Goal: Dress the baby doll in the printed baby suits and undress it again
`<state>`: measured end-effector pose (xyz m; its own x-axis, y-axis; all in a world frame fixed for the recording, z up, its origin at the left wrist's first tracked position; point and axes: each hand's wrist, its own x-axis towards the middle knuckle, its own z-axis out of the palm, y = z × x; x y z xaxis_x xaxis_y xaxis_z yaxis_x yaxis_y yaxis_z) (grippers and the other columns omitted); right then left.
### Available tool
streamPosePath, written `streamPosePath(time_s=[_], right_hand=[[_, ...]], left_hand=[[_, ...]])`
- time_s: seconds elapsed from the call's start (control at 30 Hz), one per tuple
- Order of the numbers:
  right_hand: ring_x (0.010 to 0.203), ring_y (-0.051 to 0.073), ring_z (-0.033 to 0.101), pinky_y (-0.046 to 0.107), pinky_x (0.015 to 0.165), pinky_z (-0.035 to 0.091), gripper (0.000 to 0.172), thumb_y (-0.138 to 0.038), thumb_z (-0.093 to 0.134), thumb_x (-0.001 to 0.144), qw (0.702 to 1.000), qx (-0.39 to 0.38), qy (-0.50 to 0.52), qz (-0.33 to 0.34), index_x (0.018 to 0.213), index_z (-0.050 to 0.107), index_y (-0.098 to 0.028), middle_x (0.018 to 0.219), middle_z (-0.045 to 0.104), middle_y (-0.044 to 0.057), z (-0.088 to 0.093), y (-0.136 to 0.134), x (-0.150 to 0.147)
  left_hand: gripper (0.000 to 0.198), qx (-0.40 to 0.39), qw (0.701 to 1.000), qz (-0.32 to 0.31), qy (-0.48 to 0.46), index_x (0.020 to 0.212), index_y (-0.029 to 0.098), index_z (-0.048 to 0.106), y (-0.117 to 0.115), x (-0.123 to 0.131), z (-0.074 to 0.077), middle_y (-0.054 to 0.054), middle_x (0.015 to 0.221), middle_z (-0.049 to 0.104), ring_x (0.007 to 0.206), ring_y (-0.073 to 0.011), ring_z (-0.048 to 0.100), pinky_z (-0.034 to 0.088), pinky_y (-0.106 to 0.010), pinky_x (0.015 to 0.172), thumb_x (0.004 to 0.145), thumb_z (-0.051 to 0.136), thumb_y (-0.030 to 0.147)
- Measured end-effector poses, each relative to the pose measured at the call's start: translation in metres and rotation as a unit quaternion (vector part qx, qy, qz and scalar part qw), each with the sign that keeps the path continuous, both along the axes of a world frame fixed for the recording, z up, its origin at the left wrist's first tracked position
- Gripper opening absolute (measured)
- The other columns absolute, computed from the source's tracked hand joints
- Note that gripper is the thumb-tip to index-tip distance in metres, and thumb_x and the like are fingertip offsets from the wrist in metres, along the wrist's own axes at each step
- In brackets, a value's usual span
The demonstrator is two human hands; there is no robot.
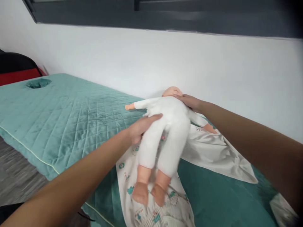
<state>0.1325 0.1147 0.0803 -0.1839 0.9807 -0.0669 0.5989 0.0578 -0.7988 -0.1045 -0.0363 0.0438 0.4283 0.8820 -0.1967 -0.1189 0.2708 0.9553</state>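
Observation:
A baby doll [168,126] in a white one-piece suit lies on its back, head toward the wall and bare feet toward me, slightly lifted and blurred. My left hand [139,127] is under the doll's hip and side, fingers curled against its body. My right hand [189,101] cups the doll's neck and shoulder just below the head [172,91]. Beneath the doll a white patterned blanket [146,201] is spread, with a plain white fold [213,151] to the right.
The teal quilted massage bed [66,113] has a face hole [38,83] at its far left end. A white wall runs close behind the doll. A red and black seat [16,71] stands beyond the bed's left end. Grey floor shows at lower left.

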Motion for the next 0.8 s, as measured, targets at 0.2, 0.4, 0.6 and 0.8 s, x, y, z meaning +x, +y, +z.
streamPosePath(time_s=[0.2,0.4,0.6,0.8], right_hand=[[0.109,0.031,0.063,0.045,0.09,0.056,0.081,-0.068,0.067,0.073,0.998,-0.001,0.049,0.043,0.13,0.052,-0.013,0.125,0.064,0.02,-0.028,0.05,-0.118],[0.122,0.033,0.055,0.043,0.094,0.053,0.105,-0.076,0.066,0.067,0.996,0.001,-0.009,0.089,0.146,0.035,-0.014,0.15,0.041,0.021,-0.043,0.064,-0.169],[0.096,0.024,0.065,0.034,0.08,0.052,0.079,-0.078,0.037,0.085,0.971,0.011,-0.222,0.087,0.13,0.052,-0.016,0.122,0.066,0.015,-0.052,0.042,-0.094],[0.086,0.029,0.065,0.037,0.075,0.048,0.058,-0.072,0.051,0.081,0.923,-0.02,-0.382,0.037,0.088,0.067,-0.017,0.094,0.071,0.014,-0.047,-0.039,0.034]], left_hand=[[0.051,-0.014,0.993,0.07,0.094,0.109,0.015,0.064,0.025,-0.12,-0.008,-0.012,0.09,0.073,0.075,-0.0271,0.07,0.054,-0.041,0.066,0.084,0.055,0.058],[0.059,0.014,0.986,0.065,0.155,0.102,0.011,0.065,0.035,-0.182,-0.026,-0.01,0.08,0.072,0.069,-0.023,0.067,0.053,-0.036,0.064,0.085,0.047,0.065],[0.05,0.144,0.928,0.193,0.286,0.089,0.018,0.067,0.024,-0.186,-0.033,-0.011,0.075,0.07,0.077,-0.0277,0.065,0.049,-0.037,0.065,0.078,0.054,0.065],[0.04,0.346,0.742,0.299,0.49,0.123,0.017,0.054,-0.038,-0.145,-0.008,-0.014,0.13,0.056,0.121,-0.0324,0.05,0.04,-0.046,0.102,0.091,0.047,0.041]])
